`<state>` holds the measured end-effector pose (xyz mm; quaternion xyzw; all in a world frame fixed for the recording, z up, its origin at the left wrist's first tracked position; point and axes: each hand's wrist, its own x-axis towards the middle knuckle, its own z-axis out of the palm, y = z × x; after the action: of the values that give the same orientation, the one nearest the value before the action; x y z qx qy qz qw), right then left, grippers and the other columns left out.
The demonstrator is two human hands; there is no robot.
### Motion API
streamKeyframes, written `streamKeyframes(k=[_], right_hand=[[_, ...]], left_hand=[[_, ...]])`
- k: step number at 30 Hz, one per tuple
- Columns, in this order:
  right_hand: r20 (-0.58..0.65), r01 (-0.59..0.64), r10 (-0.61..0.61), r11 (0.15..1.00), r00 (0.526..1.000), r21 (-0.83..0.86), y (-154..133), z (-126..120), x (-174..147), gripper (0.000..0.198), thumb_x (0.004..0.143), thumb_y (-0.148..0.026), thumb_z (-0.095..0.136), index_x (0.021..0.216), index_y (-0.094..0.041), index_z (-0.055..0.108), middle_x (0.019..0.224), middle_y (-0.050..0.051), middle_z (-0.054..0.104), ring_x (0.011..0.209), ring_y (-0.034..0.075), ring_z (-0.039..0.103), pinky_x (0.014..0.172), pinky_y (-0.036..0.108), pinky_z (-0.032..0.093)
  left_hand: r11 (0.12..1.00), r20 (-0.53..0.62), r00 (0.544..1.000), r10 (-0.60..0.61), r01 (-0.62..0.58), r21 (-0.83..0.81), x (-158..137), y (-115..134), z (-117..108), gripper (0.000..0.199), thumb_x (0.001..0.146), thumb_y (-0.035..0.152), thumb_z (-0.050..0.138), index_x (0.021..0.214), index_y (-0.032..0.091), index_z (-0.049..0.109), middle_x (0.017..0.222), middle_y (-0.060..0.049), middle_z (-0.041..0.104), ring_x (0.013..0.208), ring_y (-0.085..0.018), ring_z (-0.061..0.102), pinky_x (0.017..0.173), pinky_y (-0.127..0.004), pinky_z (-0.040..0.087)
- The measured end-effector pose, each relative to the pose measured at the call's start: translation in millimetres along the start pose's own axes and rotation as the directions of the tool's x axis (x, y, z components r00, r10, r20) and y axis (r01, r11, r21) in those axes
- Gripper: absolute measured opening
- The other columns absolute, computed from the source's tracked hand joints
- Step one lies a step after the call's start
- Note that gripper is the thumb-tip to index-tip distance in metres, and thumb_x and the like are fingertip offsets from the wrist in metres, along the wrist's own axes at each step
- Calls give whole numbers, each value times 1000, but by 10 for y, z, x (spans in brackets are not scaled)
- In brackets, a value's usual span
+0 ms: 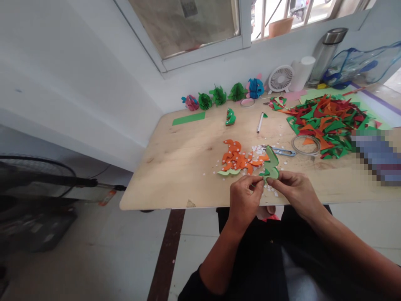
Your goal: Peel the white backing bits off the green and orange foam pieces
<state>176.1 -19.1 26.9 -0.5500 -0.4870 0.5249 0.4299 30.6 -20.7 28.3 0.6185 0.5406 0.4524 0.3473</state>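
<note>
Near the table's front edge, my left hand (246, 196) and my right hand (296, 191) meet, both closed in a pinch on a light green paper cutout (272, 161). The cutout has a wavy, curved outline and rises above my fingertips. Its lower end is partly hidden by my fingers. Just beyond my left hand lies a heap of orange paper cutouts (238, 160) dotted with small white squares. Many white bits (258, 152) are scattered around the cutout. A pale green piece (230, 172) sticks out from under the orange heap.
A blue cutter (283, 152) and a tape roll (306, 144) lie beyond my right hand. A big pile of paper scraps (332, 121) fills the right side. A marker (260, 122), green cutouts (230, 117), a green strip (188, 118), paper figures (219, 96) and a small fan (281, 78) stand or lie farther back.
</note>
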Motion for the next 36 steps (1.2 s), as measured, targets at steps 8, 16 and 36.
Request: streamKeyframes(k=[8, 16, 36], right_hand=[[-37, 55, -61, 989, 997, -140, -19, -33, 33, 31, 70, -44, 71, 57, -18, 63, 51, -2, 54, 49, 13, 45, 48, 25, 35], [-25, 34, -35, 999, 999, -43, 69, -32, 95, 32, 70, -49, 71, 62, -18, 68, 55, 0, 61, 51, 15, 51, 47, 26, 39], [-107, 224, -294, 878, 950, -423, 117, 50, 192, 32, 77, -36, 60, 52, -20, 50, 51, -2, 49, 52, 13, 46, 50, 24, 36]], left_hand=[[1000, 7, 1000, -25, 25, 7, 62, 1, 34, 12, 77, 19, 62, 72, 18, 73, 68, -4, 70, 63, -16, 61, 62, -27, 47], [998, -68, 997, 29, -25, 60, 29, -71, 57, 13, 80, 19, 60, 82, 19, 73, 77, -6, 72, 70, -17, 64, 66, -29, 50], [648, 38, 921, 387, -301, 700, 59, -102, 177, 17, 83, 10, 53, 68, 15, 61, 64, -6, 62, 64, -20, 57, 61, -30, 41]])
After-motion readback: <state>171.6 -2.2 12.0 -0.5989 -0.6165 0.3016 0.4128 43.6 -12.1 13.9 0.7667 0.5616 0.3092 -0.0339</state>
